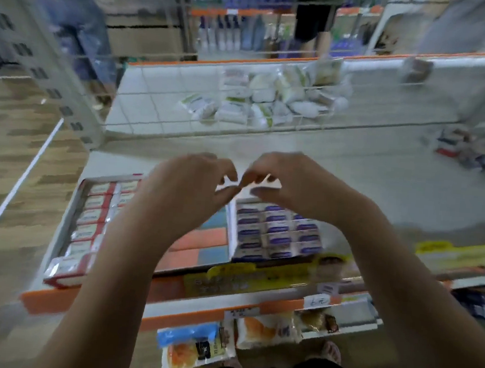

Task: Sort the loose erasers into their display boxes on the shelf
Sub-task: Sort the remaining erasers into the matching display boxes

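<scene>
My left hand (188, 188) and my right hand (290, 184) meet fingertip to fingertip above the shelf. Their curled fingers pinch a small white item (272, 181), which blur keeps me from identifying. Below them stand three display boxes side by side. The left box (66, 228) is full of red-labelled erasers. The middle box (201, 244) shows orange and blue blocks, partly hidden by my left forearm. The right box (233, 229) is packed with purple-labelled erasers. A heap of loose erasers (476, 153) lies on the shelf at the far right.
A wire mesh divider (183, 112) runs behind the boxes, with several white packets (271, 99) beyond it. The shelf's orange front edge (52, 299) carries price tags. Snack packs (193, 348) sit on the tier below. People stand in the aisle beyond.
</scene>
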Demonstrator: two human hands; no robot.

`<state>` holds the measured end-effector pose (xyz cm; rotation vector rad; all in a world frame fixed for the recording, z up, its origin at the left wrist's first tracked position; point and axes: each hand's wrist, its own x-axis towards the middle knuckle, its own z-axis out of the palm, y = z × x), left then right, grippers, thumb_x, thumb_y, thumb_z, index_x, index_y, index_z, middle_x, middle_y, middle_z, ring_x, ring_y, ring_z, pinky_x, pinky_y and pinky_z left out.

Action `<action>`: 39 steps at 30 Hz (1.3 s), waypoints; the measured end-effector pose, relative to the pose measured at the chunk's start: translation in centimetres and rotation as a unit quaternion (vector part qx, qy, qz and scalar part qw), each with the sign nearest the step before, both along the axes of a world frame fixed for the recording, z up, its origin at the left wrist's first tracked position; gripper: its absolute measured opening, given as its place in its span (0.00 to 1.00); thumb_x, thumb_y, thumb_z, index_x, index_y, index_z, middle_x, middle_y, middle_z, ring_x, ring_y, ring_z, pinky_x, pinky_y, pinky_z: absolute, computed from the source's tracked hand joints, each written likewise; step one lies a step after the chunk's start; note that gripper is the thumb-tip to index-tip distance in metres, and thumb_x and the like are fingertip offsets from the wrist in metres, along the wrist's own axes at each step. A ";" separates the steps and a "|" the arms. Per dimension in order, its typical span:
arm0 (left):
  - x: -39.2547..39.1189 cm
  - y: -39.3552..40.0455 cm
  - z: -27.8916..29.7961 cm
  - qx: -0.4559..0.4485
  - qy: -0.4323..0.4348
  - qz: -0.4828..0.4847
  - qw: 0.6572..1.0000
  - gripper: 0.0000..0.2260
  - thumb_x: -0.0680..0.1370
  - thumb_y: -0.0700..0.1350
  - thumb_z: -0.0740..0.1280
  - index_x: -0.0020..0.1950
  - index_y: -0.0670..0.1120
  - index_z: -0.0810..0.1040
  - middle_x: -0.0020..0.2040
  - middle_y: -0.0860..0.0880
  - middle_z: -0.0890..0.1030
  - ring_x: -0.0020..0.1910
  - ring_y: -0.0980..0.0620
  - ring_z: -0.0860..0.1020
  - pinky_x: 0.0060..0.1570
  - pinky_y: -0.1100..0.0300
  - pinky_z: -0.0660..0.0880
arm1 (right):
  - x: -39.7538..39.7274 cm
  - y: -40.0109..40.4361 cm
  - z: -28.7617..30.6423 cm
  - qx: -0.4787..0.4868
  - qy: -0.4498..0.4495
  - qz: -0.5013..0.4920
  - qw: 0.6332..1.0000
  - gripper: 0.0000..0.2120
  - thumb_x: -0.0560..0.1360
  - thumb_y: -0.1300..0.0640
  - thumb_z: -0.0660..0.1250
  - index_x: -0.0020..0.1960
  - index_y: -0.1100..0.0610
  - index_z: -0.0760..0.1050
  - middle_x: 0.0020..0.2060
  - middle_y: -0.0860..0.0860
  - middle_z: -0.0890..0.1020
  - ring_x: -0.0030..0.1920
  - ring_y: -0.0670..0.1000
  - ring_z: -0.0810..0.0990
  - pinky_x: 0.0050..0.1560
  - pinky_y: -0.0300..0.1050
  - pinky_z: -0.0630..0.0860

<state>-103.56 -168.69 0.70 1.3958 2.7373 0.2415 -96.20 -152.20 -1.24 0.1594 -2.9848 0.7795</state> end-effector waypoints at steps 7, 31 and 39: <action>4.2 15.3 1.8 -0.012 0.119 -0.101 0.988 0.15 0.79 0.55 0.58 0.60 0.50 0.75 0.57 0.48 0.78 0.56 0.46 0.76 0.49 0.56 0.69 | 6.4 13.6 0.3 0.087 0.033 -0.210 0.973 0.11 0.74 0.55 0.67 0.56 0.54 0.77 0.52 0.50 0.77 0.48 0.49 0.78 0.48 0.38 0.69; 18.4 53.0 -5.6 0.023 0.053 -0.230 0.971 0.19 0.76 0.37 0.60 0.67 0.48 0.71 0.62 0.47 0.75 0.59 0.45 0.73 0.47 0.56 0.69 | 27.3 45.2 -6.9 0.074 -0.085 -0.456 0.883 0.12 0.73 0.61 0.63 0.55 0.62 0.78 0.54 0.59 0.80 0.54 0.58 0.79 0.54 0.49 0.75; 17.4 54.2 -7.1 0.011 0.058 -0.230 0.971 0.10 0.78 0.42 0.62 0.59 0.47 0.73 0.56 0.47 0.78 0.55 0.48 0.73 0.43 0.58 0.64 | 27.8 46.9 -7.1 0.045 -0.021 -0.394 0.918 0.11 0.72 0.61 0.68 0.54 0.61 0.80 0.51 0.60 0.80 0.49 0.59 0.79 0.48 0.47 0.72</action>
